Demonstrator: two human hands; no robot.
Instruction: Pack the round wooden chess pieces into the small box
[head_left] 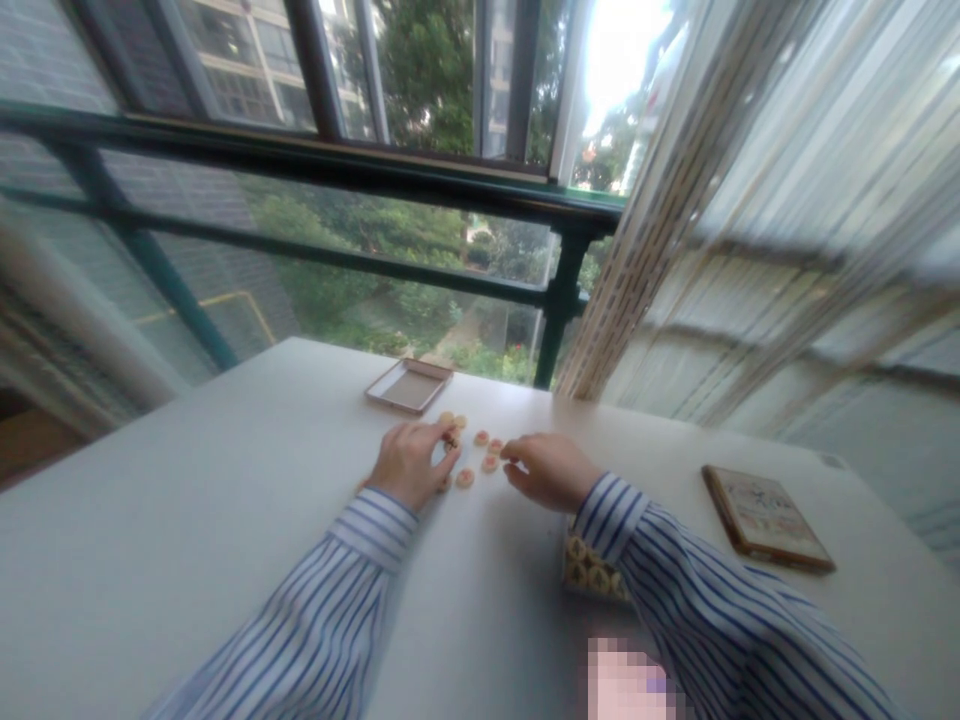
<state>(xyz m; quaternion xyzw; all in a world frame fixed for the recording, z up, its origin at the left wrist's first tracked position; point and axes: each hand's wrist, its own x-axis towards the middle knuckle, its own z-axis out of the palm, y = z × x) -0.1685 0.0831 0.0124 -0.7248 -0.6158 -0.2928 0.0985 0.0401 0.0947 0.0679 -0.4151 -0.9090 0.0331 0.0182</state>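
Several round pale pieces with red marks lie on the white table, among them one piece (pixel 465 478) between my hands. My left hand (pixel 411 462) is over the left part of this group, its thumb and fingers curled around a piece with a dark mark (pixel 451 443). Just right of the loose pieces, my right hand (pixel 551 468) has its fingers bent, with the fingertips beside a red-marked piece (pixel 495 447); whether they hold anything is too small to tell. Under my right sleeve, partly hidden, stands a box of dark-marked pieces (pixel 589 572).
An open shallow box lid (pixel 409 387) lies near the far edge of the white table (pixel 225 500). A flat brown-edged case (pixel 766 517) rests at the right. Beyond the table are a green railing (pixel 337 262), windows and curtains.
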